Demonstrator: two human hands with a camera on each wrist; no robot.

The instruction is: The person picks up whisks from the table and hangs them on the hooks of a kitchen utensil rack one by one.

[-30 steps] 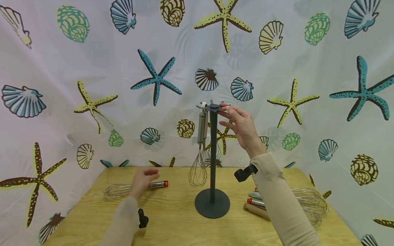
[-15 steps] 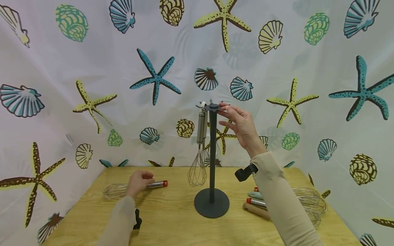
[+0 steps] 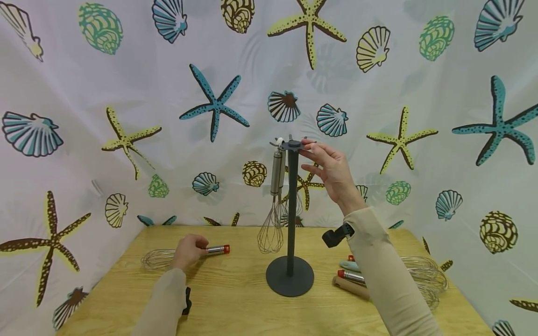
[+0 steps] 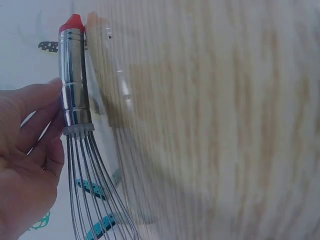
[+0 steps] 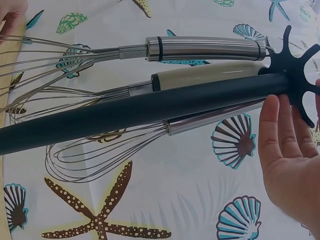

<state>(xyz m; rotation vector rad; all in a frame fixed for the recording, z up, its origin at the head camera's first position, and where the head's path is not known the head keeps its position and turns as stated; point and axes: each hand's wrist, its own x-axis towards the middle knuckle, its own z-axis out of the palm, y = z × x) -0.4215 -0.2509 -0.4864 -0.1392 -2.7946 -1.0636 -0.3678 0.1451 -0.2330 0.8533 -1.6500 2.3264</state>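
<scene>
Whisk (image 3: pixel 216 250) lies under the left of the hands (image 3: pixel 187 252) — grasp unclear — right (image 3: pixel 335 173) pinching stand (image 3: pixel 292 210).

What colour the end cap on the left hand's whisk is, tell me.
The end cap is red; it shows best in the left wrist view.

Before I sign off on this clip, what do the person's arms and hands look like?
Both arms wear plain, long, pale beige sleeves, the left sleeve and right sleeve. A small black left wrist device and a boxy black right wrist device show. Both the left hand and right hand are ungloved.
</scene>
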